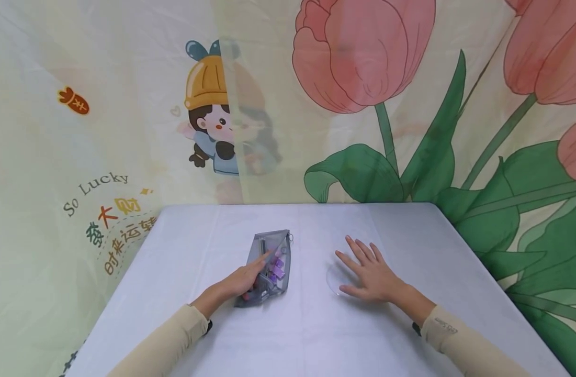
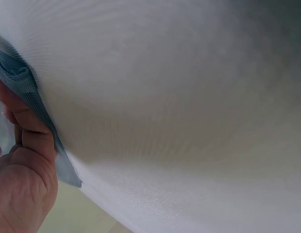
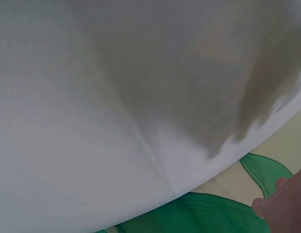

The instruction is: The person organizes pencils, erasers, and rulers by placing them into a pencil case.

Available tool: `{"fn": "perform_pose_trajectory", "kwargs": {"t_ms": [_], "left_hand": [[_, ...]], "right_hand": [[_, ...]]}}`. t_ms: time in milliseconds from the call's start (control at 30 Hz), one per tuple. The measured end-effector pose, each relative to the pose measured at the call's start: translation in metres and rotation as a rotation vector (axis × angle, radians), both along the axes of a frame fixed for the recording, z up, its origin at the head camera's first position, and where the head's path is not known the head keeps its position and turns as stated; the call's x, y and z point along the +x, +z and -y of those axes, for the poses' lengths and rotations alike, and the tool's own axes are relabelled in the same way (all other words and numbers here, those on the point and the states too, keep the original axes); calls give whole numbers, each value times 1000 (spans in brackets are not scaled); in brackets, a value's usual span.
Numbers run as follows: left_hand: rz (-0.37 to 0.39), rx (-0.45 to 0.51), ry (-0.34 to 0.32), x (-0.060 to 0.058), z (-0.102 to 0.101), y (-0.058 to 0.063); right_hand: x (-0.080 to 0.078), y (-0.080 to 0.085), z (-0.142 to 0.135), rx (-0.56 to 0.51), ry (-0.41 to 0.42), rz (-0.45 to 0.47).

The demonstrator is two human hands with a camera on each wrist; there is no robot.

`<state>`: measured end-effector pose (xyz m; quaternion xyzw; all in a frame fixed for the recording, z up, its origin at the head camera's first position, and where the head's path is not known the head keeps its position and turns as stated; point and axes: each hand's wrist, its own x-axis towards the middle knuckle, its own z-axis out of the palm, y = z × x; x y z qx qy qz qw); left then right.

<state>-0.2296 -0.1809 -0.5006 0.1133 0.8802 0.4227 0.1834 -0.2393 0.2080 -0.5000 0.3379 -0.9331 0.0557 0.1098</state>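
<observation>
A grey mesh zip pouch (image 1: pixel 274 240) lies on the table left of centre, with several small purple pieces (image 1: pixel 278 272) showing inside it. My left hand (image 1: pixel 243 278) grips the pouch at its near left side, the index finger stretched across the top. In the left wrist view, curled fingers of that hand (image 2: pixel 26 170) press against the mesh edge (image 2: pixel 31 94). To the right, my right hand (image 1: pixel 374 277) is spread with straight fingers over a clear round thing (image 1: pixel 333 281), which it partly covers. Only part of this hand (image 3: pixel 289 206) enters the right wrist view.
A white cloth covers the table (image 1: pixel 311 335). Behind it hangs a printed curtain (image 1: pixel 269 188) with tulips and a cartoon figure. At the pouch's far right corner sits a small ring (image 1: pixel 291 237).
</observation>
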Motion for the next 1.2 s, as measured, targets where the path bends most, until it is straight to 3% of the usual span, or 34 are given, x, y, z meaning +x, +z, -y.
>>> {"fn": "perform_pose_trajectory", "kwargs": {"t_ms": [667,1200], "left_hand": [[23,0,5,0,1,2],[30,-1,15,1,-1,3]], "right_hand": [[-4,-7,-22,-20,-81,132],[-3,-4,-4,-51,15,258]]}}
